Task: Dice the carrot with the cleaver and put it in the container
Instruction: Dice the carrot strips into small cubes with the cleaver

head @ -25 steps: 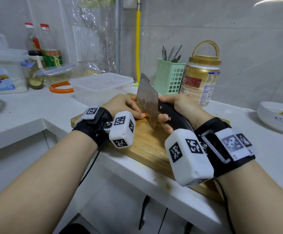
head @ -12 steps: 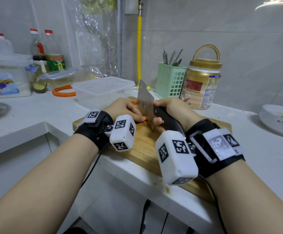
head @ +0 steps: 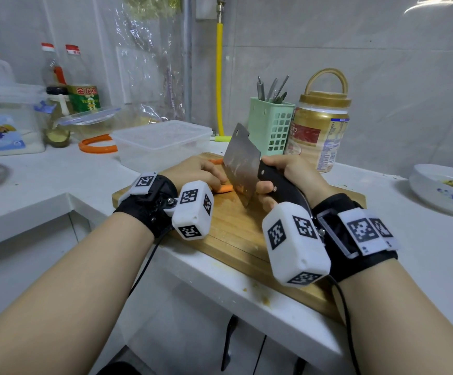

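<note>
An orange carrot (head: 224, 188) lies on the wooden cutting board (head: 228, 231); most of it is hidden under my left hand (head: 197, 171), whose curled fingers hold it down. My right hand (head: 287, 175) grips the black handle of the steel cleaver (head: 240, 163). The blade stands tilted, its lower edge down at the carrot's near end, right beside my left fingers. More carrot (head: 216, 161) shows behind the left hand. The clear plastic container (head: 161, 143) sits just beyond the board at the left, with nothing visible inside.
A green utensil holder (head: 270, 125) and a gold-lidded jar (head: 320, 131) stand behind the board. A white bowl (head: 444, 189) sits at the far right. Bottles (head: 82, 85), an orange ring (head: 98, 144) and a storage box (head: 6, 117) crowd the left counter. The board's near edge overhangs the counter front.
The cleaver lifted and came down again in a chopping stroke at the carrot's end. My left hand stayed on the carrot. The view shifted slightly.
</note>
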